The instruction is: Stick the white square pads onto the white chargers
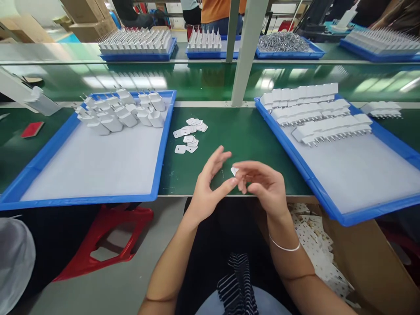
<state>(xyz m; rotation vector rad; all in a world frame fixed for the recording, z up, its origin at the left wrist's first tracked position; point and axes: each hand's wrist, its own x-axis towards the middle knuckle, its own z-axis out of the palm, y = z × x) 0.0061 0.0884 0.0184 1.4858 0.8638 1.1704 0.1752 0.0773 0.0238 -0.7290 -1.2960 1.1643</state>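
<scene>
My left hand (210, 188) is raised above the front edge of the green bench, fingers apart and nothing in its grip. Its thumb reaches toward the fingertips of my right hand (262, 181). Those fingers are curled round a small white flat piece (234, 171), of which only a corner shows past the index finger. Similar thin white rounded plates (190, 129), some with a small dark slot, lie in a loose pile on the bench ahead of my left hand.
On the left, white plug adapters (111, 116) stand prongs-up in a blue-rimmed tray (88, 170). Rows of white adapters (331, 131) lie in the right tray (377, 175). Trays of parts (138, 43) line the shelf behind an upright post (246, 57). A cardboard box (367, 258) sits below, right.
</scene>
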